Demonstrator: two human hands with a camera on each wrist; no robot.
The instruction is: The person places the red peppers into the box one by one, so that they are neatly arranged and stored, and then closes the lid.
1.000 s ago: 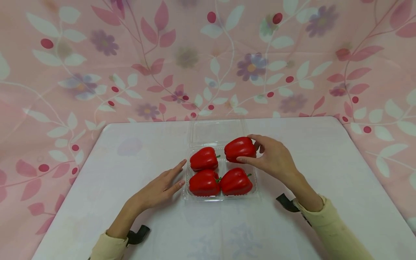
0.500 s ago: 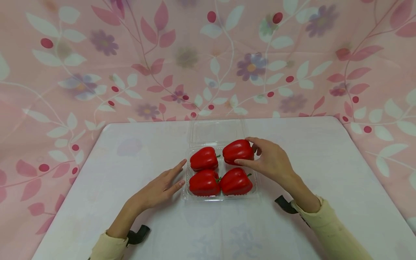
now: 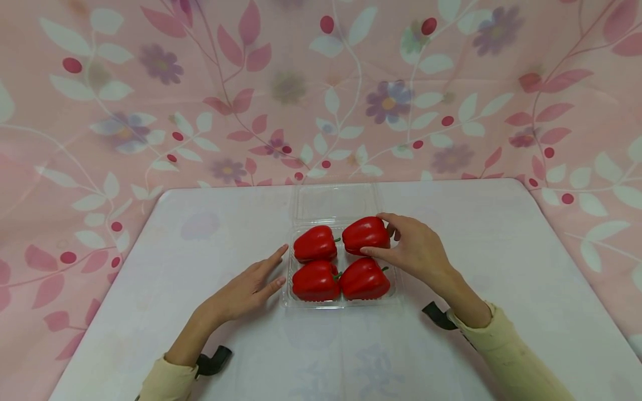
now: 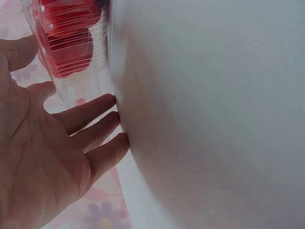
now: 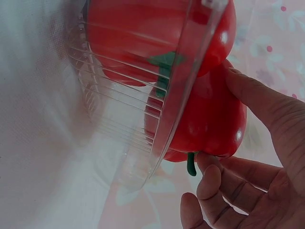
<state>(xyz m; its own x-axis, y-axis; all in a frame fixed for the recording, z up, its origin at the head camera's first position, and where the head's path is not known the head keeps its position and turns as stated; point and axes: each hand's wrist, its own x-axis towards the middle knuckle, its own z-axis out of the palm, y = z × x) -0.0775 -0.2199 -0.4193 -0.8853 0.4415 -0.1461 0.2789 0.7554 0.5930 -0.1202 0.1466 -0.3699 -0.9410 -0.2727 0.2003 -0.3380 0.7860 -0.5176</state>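
Note:
A clear plastic container (image 3: 341, 305) holds red bell peppers in two rows. My right hand (image 3: 418, 245) grips the back right pepper (image 3: 365, 235) between thumb and fingers; the right wrist view shows this pepper (image 5: 209, 117) partly inside the container wall, its green stem toward the fingers. The back left pepper (image 3: 315, 243), front left pepper (image 3: 315, 281) and front right pepper (image 3: 364, 278) lie in the container. Beside its left wall, my left hand (image 3: 241, 292) has its fingers extended; in the left wrist view several fingertips of this hand (image 4: 52, 148) rest on the table.
The container's clear lid (image 3: 336, 204) lies folded back behind it. A white cloth covers the table (image 3: 321, 356), and a pink floral curtain (image 3: 200, 100) hangs behind the table's back edge. Black wrist-worn pieces show near both sleeves.
My right hand has moved slightly left and toward the front, lowering the back right pepper into the container's back right part. The left hand has stayed in place.

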